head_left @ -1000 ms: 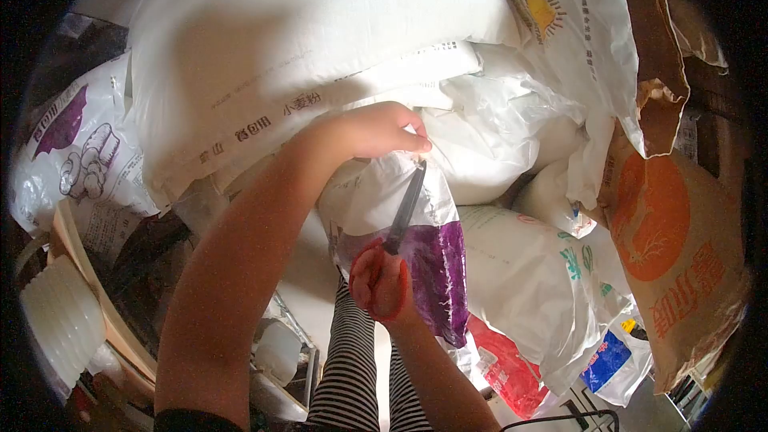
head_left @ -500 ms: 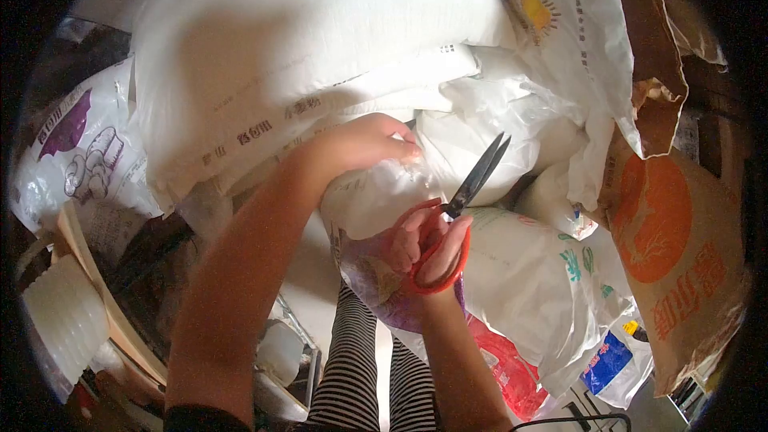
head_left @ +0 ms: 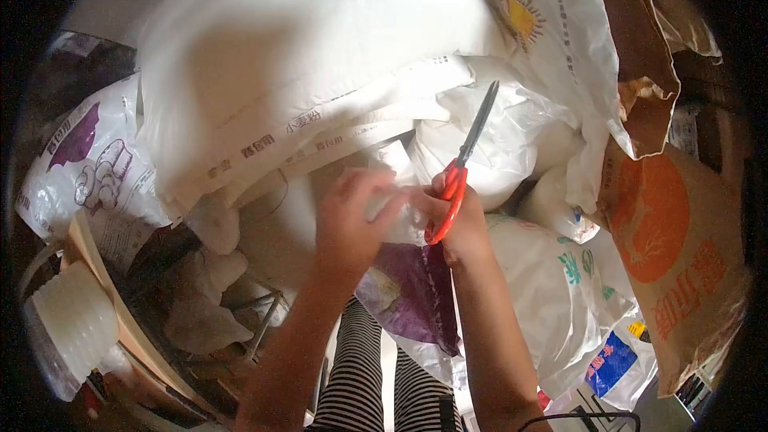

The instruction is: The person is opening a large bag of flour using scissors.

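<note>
My right hand (head_left: 458, 212) is closed around scissors (head_left: 454, 196) with red handles. The dark blades are together and point up and away from me. To its left, my left hand (head_left: 352, 212) is blurred, its fingers curled at the top of a plastic bag (head_left: 412, 288). Thumb and fingertips come close to the right hand's fingers. Clear and white at the top, purple lower down, the bag hangs between my forearms above my striped trouser legs (head_left: 356, 368). Its upper edge is partly hidden by both hands.
A large white flour sack (head_left: 320, 40) lies on other sacks ahead. On the right are a brown paper sack (head_left: 668, 240) with an orange print and a white bag (head_left: 552, 288) with green lettering. A printed plastic bag (head_left: 96, 160) and a ribbed white container (head_left: 72, 332) are at left.
My left hand has moved down and toward me from the bag's top. The scissors have turned more upright, and their slightly parted blades have closed. The plastic bag has shifted and hangs differently.
</note>
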Available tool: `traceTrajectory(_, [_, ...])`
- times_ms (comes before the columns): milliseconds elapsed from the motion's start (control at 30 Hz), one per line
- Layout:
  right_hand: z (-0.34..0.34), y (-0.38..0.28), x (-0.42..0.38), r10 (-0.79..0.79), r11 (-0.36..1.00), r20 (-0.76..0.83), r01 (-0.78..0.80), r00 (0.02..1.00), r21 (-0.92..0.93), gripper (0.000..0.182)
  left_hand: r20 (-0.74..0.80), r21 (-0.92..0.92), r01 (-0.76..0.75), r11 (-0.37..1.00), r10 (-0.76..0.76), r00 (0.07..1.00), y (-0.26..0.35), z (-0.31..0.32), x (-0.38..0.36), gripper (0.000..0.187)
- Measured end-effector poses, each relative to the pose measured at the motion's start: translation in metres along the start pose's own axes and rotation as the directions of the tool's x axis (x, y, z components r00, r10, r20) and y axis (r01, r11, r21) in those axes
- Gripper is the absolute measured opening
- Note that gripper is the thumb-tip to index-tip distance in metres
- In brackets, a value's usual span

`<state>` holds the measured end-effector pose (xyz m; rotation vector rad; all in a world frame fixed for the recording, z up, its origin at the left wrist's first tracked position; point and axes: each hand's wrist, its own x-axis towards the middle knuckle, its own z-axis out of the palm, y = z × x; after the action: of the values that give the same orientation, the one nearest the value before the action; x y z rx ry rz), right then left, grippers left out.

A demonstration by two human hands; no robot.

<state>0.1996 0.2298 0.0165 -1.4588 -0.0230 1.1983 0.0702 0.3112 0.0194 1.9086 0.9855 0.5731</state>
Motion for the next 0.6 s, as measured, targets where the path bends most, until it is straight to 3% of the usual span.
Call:
traceTrajectory(100, [0.001, -0.002, -0.01, -0.037, 0.999, -0.007, 0.036, 0.999, -0.035, 0.032, -0.094, -0.046, 0.029, 0.998, -0.034, 0.995, 0.001, 0.011, -0.01, 0.015])
traceTrajectory(200, [-0.005, 0.007, -0.016, -0.113, 0.992, -0.037, 0.111, 0.993, -0.067, 0.036, -0.114, -0.029, -0.052, 0.998, 0.048, 0.992, 0.001, 0.021, -0.017, 0.009])
traceTrajectory(300, [-0.006, 0.01, -0.021, -0.168, 0.983, -0.043, 0.164, 0.985, -0.08, 0.038, -0.048, 0.057, -0.078, 0.995, 0.081, 0.996, -0.002, 0.02, -0.019, 0.009])
traceTrajectory(400, [-0.003, 0.007, -0.026, -0.121, 0.983, -0.074, 0.11, 0.99, -0.146, 0.037, -0.128, -0.195, 0.017, 0.981, -0.043, 0.991, -0.003, 0.027, -0.02, 0.007])
traceTrajectory(433, [-0.004, 0.01, -0.025, -0.135, 0.983, -0.099, 0.121, 0.986, -0.137, 0.037, -0.185, -0.422, 0.135, 0.897, -0.23, 0.955, -0.003, 0.028, -0.02, 0.008])
traceTrajectory(500, [-0.005, 0.016, -0.024, -0.159, 0.983, -0.15, 0.141, 0.976, -0.119, 0.036, -0.148, -0.801, 0.253, 0.542, -0.589, 0.794, -0.006, 0.03, -0.023, 0.012])
traceTrajectory(600, [-0.014, 0.007, -0.031, -0.14, 0.99, -0.165, 0.139, 0.976, -0.019, 0.034, -0.222, -0.767, 0.27, 0.582, -0.636, 0.739, -0.004, 0.005, -0.006, 0.02])
